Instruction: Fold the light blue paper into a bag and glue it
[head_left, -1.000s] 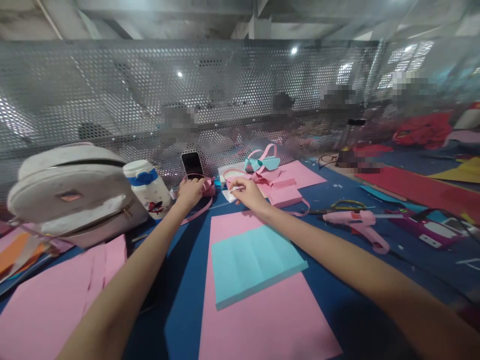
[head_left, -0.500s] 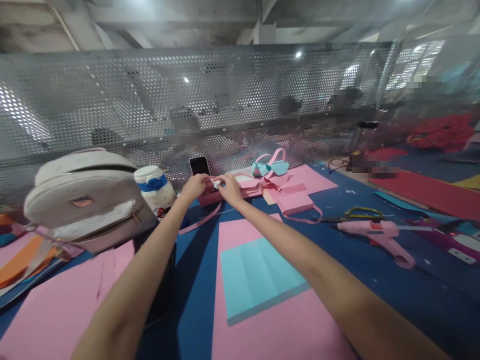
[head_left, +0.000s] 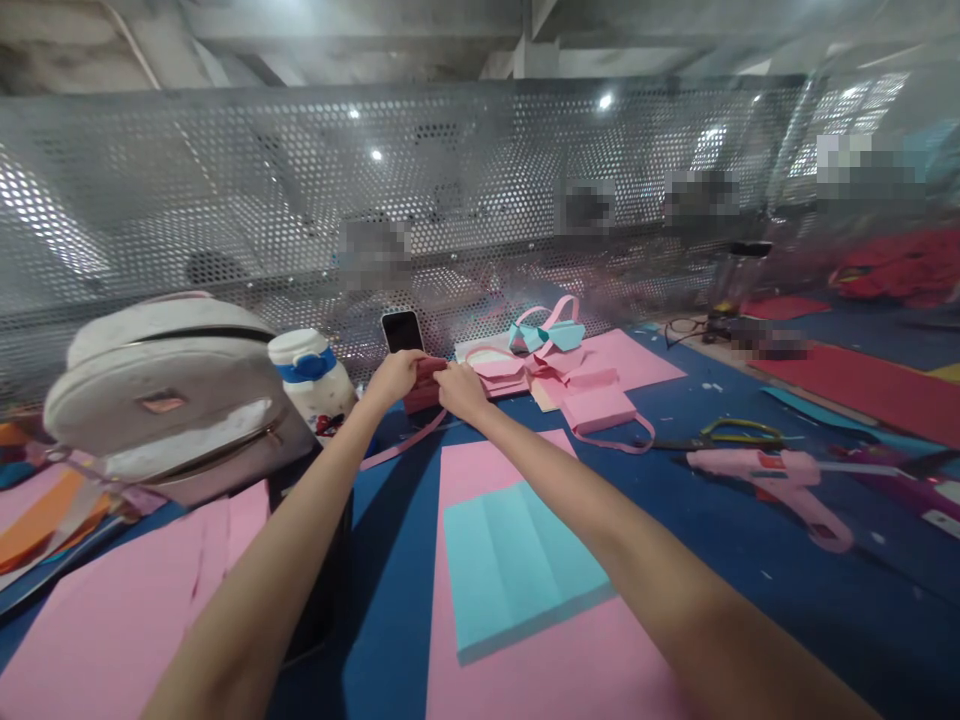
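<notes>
My left hand (head_left: 400,376) and my right hand (head_left: 460,390) are close together at the far side of the blue table, both closed on a small dark pink item (head_left: 424,392), which my fingers partly cover. A thin pink strip (head_left: 401,450) slants down to the left just below them. Behind my left hand a phone (head_left: 403,331) stands upright. Nearer to me, under my right forearm, a folded light blue paper piece (head_left: 517,570) lies on a large pink sheet (head_left: 480,680).
A white backpack (head_left: 165,390) and a bottle (head_left: 311,375) stand on the left. Small pink paper bags (head_left: 600,408) lie right of my hands. Scissors (head_left: 739,432) and a pink glue gun (head_left: 787,475) lie further right. A perforated metal screen (head_left: 465,180) rises behind.
The white bit seen between my fingers is out of sight now. The pink item is turned and looks narrower, and my hands are still on it. The view has shifted slightly.
</notes>
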